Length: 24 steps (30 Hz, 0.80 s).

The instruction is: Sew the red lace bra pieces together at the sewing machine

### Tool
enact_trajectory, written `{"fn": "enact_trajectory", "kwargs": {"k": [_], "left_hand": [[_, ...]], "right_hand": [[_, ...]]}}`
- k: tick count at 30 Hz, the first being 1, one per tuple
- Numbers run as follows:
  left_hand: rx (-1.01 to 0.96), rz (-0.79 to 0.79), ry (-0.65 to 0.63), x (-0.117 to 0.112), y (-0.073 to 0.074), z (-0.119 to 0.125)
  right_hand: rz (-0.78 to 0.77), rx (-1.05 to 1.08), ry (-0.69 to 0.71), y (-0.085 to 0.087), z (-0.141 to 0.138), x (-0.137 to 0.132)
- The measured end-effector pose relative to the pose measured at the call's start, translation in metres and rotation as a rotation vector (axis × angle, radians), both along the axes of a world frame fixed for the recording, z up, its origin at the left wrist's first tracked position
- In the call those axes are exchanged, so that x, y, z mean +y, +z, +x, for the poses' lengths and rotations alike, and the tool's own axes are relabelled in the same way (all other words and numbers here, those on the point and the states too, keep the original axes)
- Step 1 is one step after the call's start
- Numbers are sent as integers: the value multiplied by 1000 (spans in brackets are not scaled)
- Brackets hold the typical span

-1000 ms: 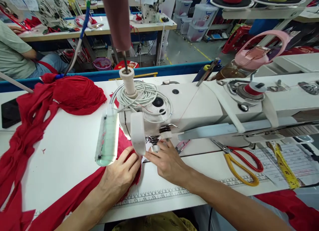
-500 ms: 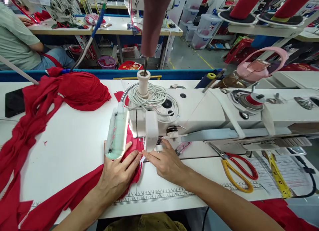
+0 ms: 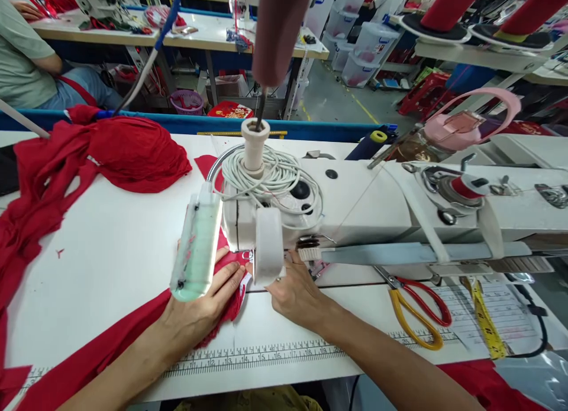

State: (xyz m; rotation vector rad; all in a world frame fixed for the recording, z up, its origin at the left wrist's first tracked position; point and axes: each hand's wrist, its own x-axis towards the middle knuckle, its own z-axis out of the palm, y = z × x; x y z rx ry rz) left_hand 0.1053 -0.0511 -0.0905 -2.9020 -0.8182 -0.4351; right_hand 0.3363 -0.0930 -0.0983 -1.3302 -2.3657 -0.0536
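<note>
Fingers [image 3: 227, 280] of the left hand [image 3: 195, 311] lie extended and ungripped on red cloth [image 3: 231, 312], near the front edge of the surface [image 3: 110, 239]. Right hand [image 3: 296, 294] is bent in at the machine [image 3: 364, 204]; fingertips partly hidden, grip cannot be determined. Scissors [image 3: 396, 284] lie rightward, near the front edge. Red bundle [image 3: 137, 154] lies by the back edge, at left.

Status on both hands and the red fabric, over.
Left hand resting on red fabric. Right hand up against sewing machine, fingertips partly hidden. Greenish translucent panel blocks part of left hand from view.
</note>
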Motion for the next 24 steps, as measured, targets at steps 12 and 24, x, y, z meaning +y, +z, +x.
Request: {"fn": "enact_trajectory", "kwargs": {"k": [12, 24], "left_hand": [[17, 22, -68, 21, -10, -3], [-54, -35, -112, 44, 6, 3]], "right_hand": [[-187, -103, -99, -9, 0, 4], [-34, -116, -53, -5, 2, 5]]}}
